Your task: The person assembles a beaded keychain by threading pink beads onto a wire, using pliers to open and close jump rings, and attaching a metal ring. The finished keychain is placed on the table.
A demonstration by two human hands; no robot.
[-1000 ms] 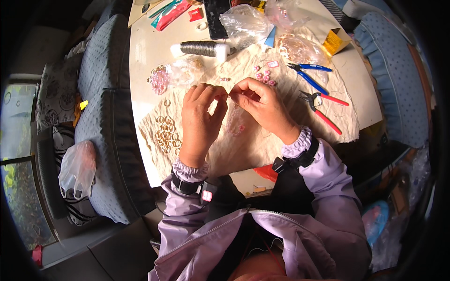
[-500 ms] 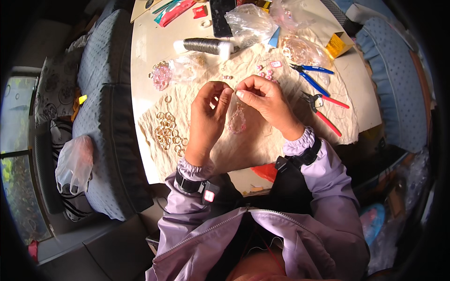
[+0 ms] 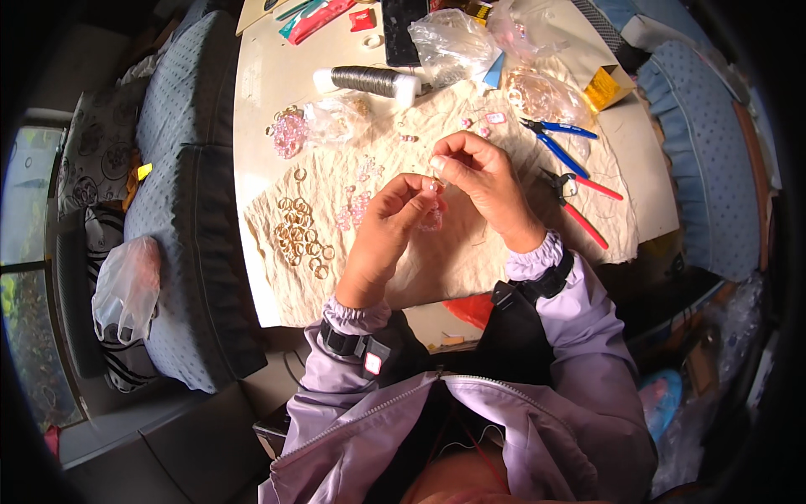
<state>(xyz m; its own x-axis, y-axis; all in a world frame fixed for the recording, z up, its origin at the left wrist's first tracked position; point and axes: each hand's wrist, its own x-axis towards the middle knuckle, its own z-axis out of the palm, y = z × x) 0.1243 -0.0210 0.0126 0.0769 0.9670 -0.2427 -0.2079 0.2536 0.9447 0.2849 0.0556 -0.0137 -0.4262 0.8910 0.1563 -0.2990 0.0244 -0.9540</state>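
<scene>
Over the beige cloth (image 3: pixel 395 281), my left hand (image 3: pixel 382 231) pinches a small pink bead (image 3: pixel 433 188) between thumb and index finger. A beaded pink loop (image 3: pixel 431 218) hangs just below those fingertips, partly hidden by the hand. Slightly higher and to the right, my right hand (image 3: pixel 485 181) has its thumb and index finger pressed together; what they pinch is too fine to make out. Left of my left hand lie loose clear-pink beads (image 3: pixel 359 206) and a patch of gold rings (image 3: pixel 295 235). A few pink round beads (image 3: pixel 467 124) rest beyond my right hand.
Blue-handled cutters (image 3: pixel 561 141) and red-handled pliers (image 3: pixel 579 202) lie at the right. A spool of dark cord (image 3: pixel 367 81) and a pink beaded bundle (image 3: pixel 289 134) are at the far left. Clear plastic bags (image 3: pixel 453 46), a black phone-like slab (image 3: pixel 401 34) and a gold box (image 3: pixel 606 86) stand farther back.
My left hand has come lower and turned, uncovering loose beads on its left. A pink bead now shows at its fingertips, and the hanging loop is more covered. My right hand has shifted slightly right.
</scene>
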